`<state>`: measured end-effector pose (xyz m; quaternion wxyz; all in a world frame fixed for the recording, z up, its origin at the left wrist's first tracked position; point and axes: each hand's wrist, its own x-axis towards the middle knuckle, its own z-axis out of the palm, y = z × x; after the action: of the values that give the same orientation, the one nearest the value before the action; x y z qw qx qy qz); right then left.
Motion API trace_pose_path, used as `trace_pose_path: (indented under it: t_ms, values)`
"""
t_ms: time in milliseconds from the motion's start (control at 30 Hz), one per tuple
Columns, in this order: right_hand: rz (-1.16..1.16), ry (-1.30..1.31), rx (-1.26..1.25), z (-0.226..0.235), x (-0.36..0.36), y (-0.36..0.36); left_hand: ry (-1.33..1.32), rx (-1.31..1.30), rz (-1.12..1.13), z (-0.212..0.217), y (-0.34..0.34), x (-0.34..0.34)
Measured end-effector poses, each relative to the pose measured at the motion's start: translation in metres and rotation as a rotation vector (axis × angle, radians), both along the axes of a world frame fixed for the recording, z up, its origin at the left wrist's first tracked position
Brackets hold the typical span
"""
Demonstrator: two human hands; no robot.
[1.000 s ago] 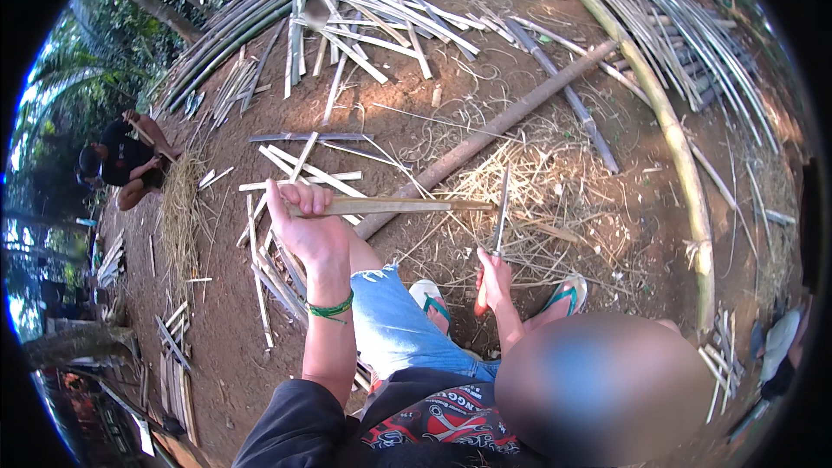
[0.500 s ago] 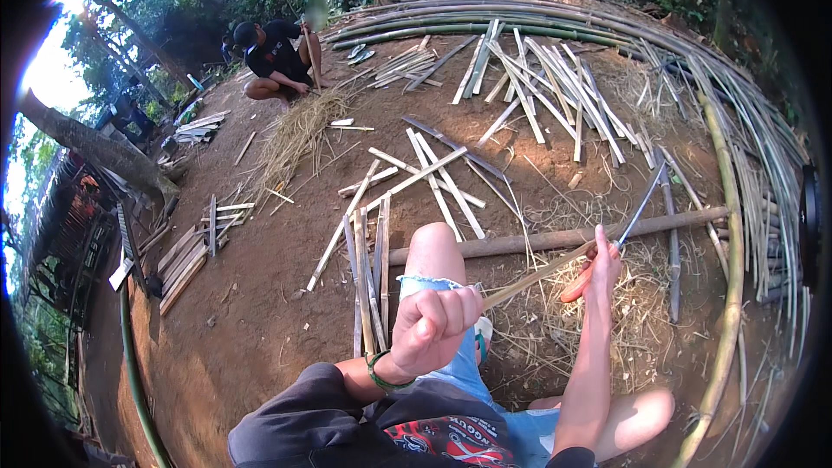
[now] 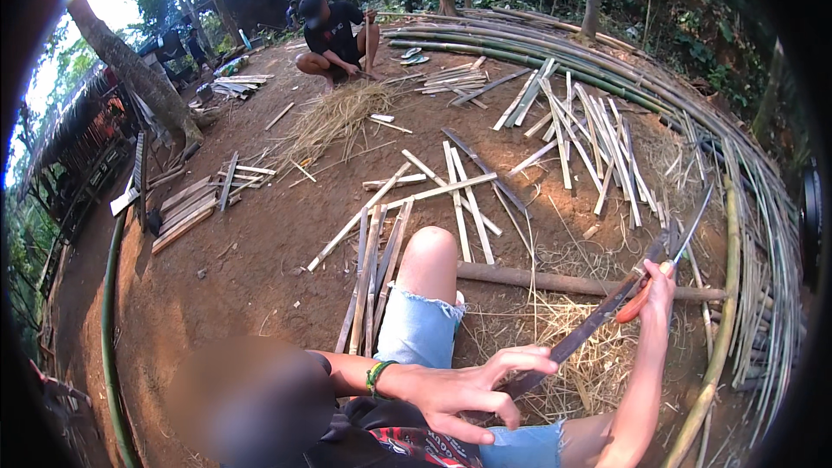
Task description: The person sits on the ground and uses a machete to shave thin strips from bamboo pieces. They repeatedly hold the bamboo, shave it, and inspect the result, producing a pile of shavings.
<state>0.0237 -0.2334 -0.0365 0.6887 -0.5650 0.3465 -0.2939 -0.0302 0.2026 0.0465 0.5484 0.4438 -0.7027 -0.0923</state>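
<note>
My right hand (image 3: 656,292) is closed around a knife (image 3: 696,224), its orange handle sticking out below the fist and its long blade pointing up and away. Against that same hand lies the far end of a dark bamboo strip (image 3: 592,327), which slants down toward my lap. At the strip's near end my left hand (image 3: 477,392) is open, fingers spread. Its fingers partly cover that end, and I cannot tell how firmly they touch it. Under the strip, pale shavings (image 3: 598,373) cover the ground.
A round pole (image 3: 555,281) lies across the ground before my knee. Pale bamboo slats (image 3: 459,199) are scattered ahead, with a long dark blade-like piece (image 3: 485,170) among them. Long poles (image 3: 520,50) lie at the back. Another person (image 3: 338,39) squats at the far left beside a shavings heap (image 3: 334,117).
My left hand has uncurled from the strip's near end and spread its fingers. The strip now shows a dark face instead of a pale one. My right hand keeps the knife; the view has shifted.
</note>
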Motion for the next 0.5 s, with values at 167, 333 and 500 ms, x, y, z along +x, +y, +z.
trace_pose_path:
  t_ms: [167, 333, 500]
  values:
    - [-0.113, -0.355, 0.008, 0.03, -0.012, -0.074, -0.083, 0.321, 0.07, -0.074, -0.033, 0.032]
    - [-0.287, -0.463, 0.023, 0.075, -0.028, -0.03, -0.455, 0.71, 0.111, -0.124, -0.073, 0.076]
    - [-0.173, -0.441, -0.02, 0.079, -0.053, 0.012, -0.16, 0.506, 0.332, -0.061, -0.155, 0.126]
